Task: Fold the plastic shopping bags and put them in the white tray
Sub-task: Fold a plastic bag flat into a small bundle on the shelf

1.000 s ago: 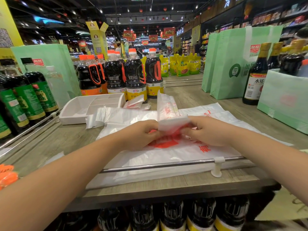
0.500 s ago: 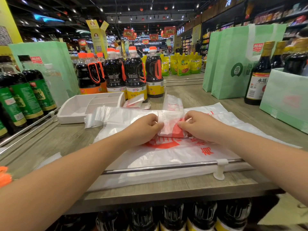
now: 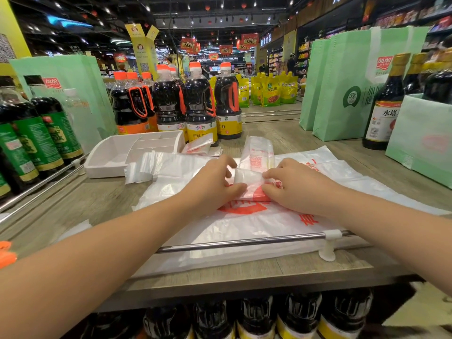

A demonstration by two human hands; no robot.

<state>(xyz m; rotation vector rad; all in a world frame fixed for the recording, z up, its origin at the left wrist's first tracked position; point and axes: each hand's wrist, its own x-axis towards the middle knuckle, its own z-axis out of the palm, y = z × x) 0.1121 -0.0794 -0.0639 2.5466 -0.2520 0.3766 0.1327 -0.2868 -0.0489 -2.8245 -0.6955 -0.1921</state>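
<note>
Head camera looks down at a wooden shelf top (image 3: 80,204) in a shop. Two bare arms reach out over it. A narrow bag (image 3: 256,162), folded into a long strip of white plastic with red print, lies in the middle. Its near end is rolled over into a small thick fold. The left hand (image 3: 215,184) pinches the left side of that fold with its thumb and bent fingers. The right hand (image 3: 293,187) pinches the right side, with its fingers bent too. The far end of the strip lies flat and points away from the person. Under the strip lies a big flat bag (image 3: 256,223), white with a large red mark, spread out on the shelf top. A metal rail (image 3: 232,242) runs across its near edge. Another see-through bag (image 3: 156,165) lies to the left, and its end touches the white tray (image 3: 110,157). The tray sits at the far left and has small walls inside it. Just beside the tray's right end lie small folded bags (image 3: 199,146). Behind them stand big soy sauce bottles (image 3: 200,106) with orange caps. Bottles with green labels (image 3: 53,128) stand on the left. Pale green tote bags (image 3: 342,81) stand on the right, near a dark bottle with a gold cap (image 3: 384,106).
</note>
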